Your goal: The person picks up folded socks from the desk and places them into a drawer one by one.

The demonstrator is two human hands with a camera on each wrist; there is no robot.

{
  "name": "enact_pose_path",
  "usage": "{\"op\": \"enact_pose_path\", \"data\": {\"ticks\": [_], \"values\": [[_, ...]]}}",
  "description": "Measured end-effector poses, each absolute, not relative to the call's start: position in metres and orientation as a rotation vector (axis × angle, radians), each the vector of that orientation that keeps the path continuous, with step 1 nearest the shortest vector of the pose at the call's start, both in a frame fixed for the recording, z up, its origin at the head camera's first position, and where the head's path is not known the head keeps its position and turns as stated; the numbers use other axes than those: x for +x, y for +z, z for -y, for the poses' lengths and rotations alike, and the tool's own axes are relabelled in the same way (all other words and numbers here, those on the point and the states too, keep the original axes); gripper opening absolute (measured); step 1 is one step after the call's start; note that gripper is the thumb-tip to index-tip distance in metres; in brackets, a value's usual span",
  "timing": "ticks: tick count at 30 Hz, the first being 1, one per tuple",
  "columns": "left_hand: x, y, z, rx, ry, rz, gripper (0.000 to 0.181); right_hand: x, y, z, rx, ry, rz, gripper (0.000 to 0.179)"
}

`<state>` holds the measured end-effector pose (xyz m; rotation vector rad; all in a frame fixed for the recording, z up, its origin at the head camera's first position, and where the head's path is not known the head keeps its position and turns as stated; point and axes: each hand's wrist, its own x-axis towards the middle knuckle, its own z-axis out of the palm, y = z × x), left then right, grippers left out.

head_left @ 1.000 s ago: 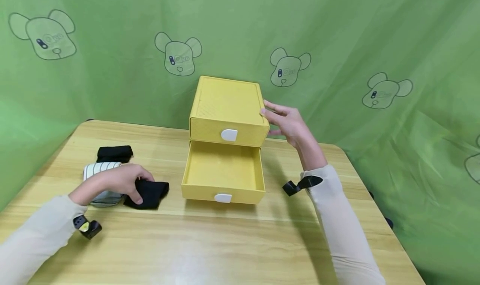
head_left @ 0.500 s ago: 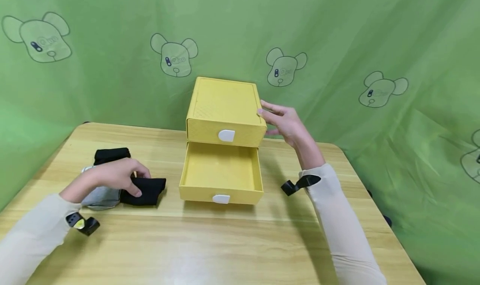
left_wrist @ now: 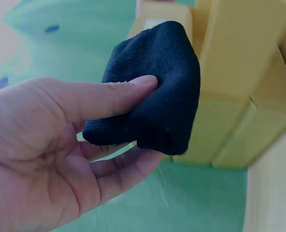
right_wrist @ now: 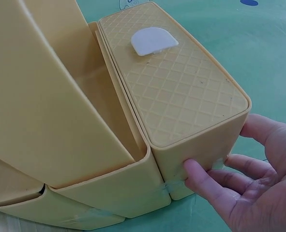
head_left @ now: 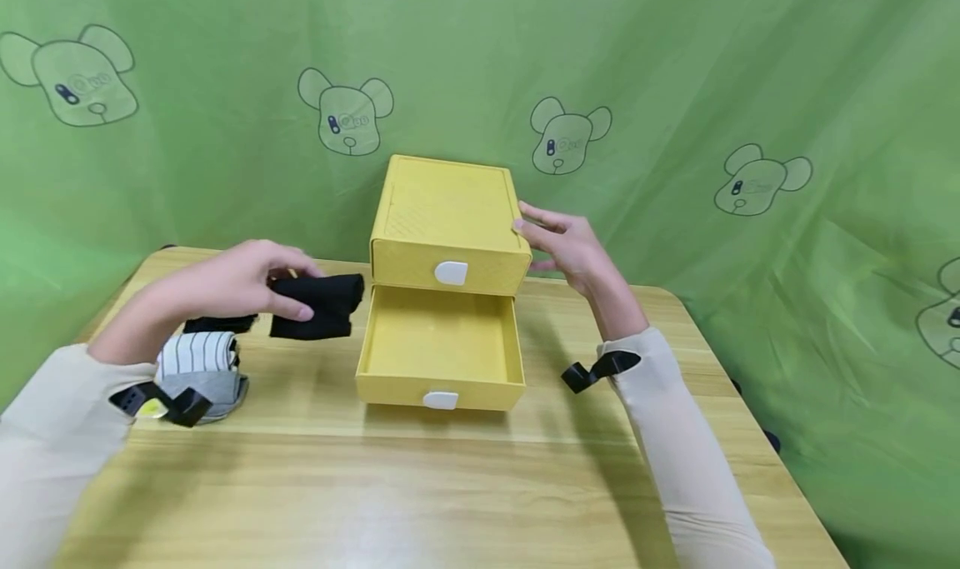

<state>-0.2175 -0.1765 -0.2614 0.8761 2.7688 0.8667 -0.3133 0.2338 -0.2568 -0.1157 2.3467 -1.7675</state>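
Note:
In the head view my left hand (head_left: 217, 290) holds a folded black sock (head_left: 318, 306) above the table, left of the yellow drawer unit (head_left: 450, 202). The left wrist view has the ribbed black sock (left_wrist: 167, 87) pinched between thumb and fingers. My right hand (head_left: 573, 248) rests against the unit's right side, near its upper edge. In the right wrist view, the thumb and fingertips of that hand (right_wrist: 259, 179) touch the side wall, fingers fairly straight. The lower drawer (head_left: 405, 390) is pulled out; the upper drawer (head_left: 405, 265) is closed.
A striped white folded piece (head_left: 195, 352) and a grey one (head_left: 206, 390) lie on the table (head_left: 375, 502) at left. Another black folded piece (head_left: 225, 325) lies behind them, partly hidden by my left hand. A green curtain (head_left: 465, 52) hangs behind.
My left hand has lifted the black sock off the table and carried it up and right, towards the drawer unit. The right hand stays against the unit's side.

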Motion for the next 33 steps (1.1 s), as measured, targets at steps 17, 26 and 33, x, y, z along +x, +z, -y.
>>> {"op": "enact_pose_path", "data": {"ticks": [17,26,33], "values": [[-0.23,-0.24,0.053,1.086,0.803,-2.583,0.031,-0.313,-0.258,-0.235,-0.114,-1.768,-2.349,0.058],[-0.236,-0.255,0.018,1.026,0.757,-2.631,0.022,-0.313,-0.259,-0.234,-0.129,-1.769,-2.347,0.059],[-0.238,-0.263,0.001,0.969,0.734,-2.622,0.015,-0.313,-0.259,-0.235,-0.118,-1.764,-2.358,0.059]]}}
